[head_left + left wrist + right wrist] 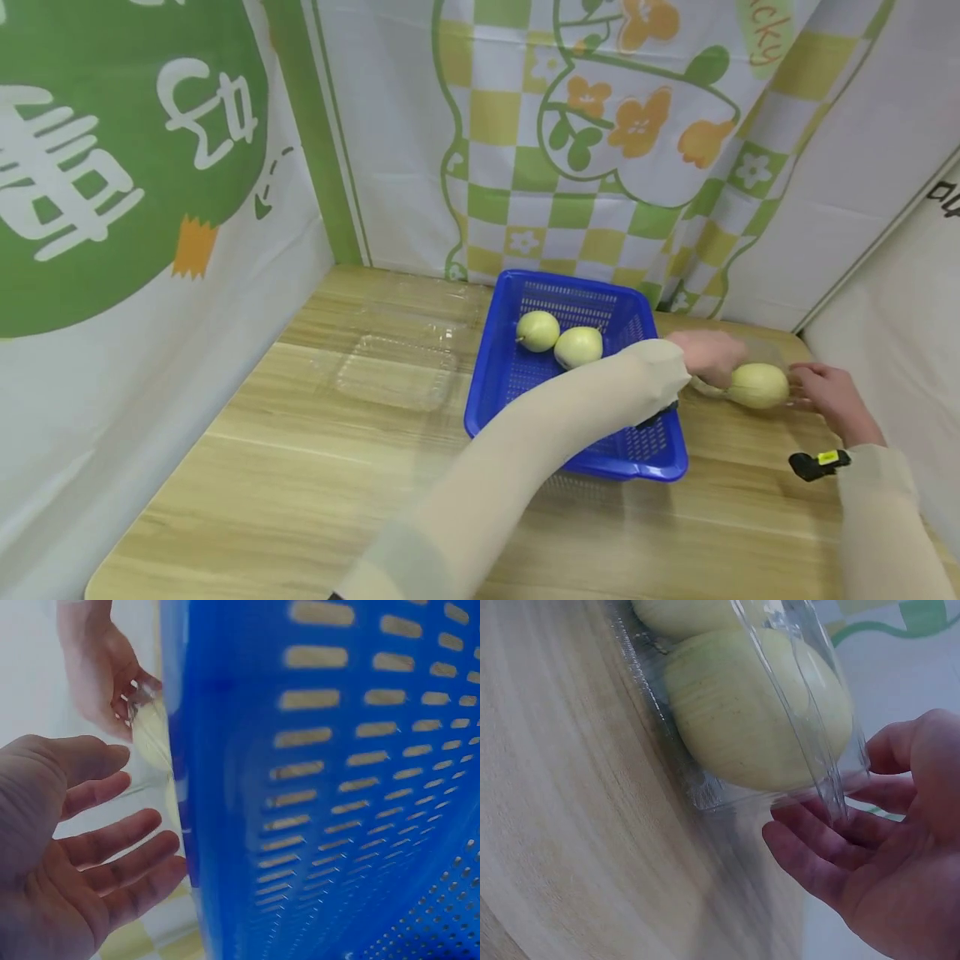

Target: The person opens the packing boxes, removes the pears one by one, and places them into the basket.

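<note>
A clear plastic box (705,796) with pale yellow pears in it lies to the right of the blue basket. Two pears show through its wall in the right wrist view, the nearer pear (757,712) beside the box's end. My right hand (828,396) grips that end, thumb on the upper rim and fingers below. Reaching across the basket, my left hand (705,354) is near the box's other end. Its fingers are spread and slightly bent in the left wrist view, with no object visible in its palm. Whether it touches the box, I cannot tell.
The blue basket (480,383) stands mid-table under my left forearm, holding a left pear (537,331) and a right pear (578,347). An open clear plastic box (397,372) lies left of it on the wooden table (300,492). Printed cloth (390,150) hangs behind.
</note>
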### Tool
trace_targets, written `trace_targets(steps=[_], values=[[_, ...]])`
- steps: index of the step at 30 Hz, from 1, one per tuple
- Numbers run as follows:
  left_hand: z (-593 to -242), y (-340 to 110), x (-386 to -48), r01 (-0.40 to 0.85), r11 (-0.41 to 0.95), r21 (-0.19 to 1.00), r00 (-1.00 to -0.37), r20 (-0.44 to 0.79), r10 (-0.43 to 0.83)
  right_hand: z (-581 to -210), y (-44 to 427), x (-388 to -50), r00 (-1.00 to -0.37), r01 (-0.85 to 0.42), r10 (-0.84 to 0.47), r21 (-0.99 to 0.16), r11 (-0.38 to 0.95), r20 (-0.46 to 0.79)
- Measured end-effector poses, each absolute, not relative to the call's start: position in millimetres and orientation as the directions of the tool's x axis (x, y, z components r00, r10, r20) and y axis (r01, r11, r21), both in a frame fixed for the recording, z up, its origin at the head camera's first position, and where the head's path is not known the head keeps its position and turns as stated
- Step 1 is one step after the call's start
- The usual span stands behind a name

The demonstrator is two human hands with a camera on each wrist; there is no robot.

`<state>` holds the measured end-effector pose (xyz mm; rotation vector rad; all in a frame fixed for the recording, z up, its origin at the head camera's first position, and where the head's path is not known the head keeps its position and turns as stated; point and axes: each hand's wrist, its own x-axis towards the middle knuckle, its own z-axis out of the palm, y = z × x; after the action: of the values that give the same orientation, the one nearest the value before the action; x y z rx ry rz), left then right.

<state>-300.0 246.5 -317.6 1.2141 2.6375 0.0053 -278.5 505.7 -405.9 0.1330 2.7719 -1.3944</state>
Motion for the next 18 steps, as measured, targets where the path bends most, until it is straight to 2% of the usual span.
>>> trace_targets(steps=[4,8,13,18], values=[[-316.6,250.4,-293.9,0.764,0.643,0.058,-0.62,-0.212,0.755,-409.4,513.0,-278.0,-0.992,0.126,0.031,-0.909,0.398,-0.124],[-312.5,253.5,-286.4,0.777,0.628,-0.053,-0.621,-0.236,0.748,-410.7,517.1,-275.6,-0.983,0.179,0.003,-0.962,0.205,-0.183],[-308.0,260.7,-282.3,0.776,0.619,-0.122,-0.625,-0.281,0.728,-414.0,520.7,-272.9,-0.977,0.203,-0.037,-0.968,0.144,-0.211],[-309.5,270.9,-275.2,0.671,0.732,-0.119,-0.729,-0.286,0.622,-417.9,525.3,-271.8,-0.97,0.219,-0.087,-0.972,0.09,-0.227]])
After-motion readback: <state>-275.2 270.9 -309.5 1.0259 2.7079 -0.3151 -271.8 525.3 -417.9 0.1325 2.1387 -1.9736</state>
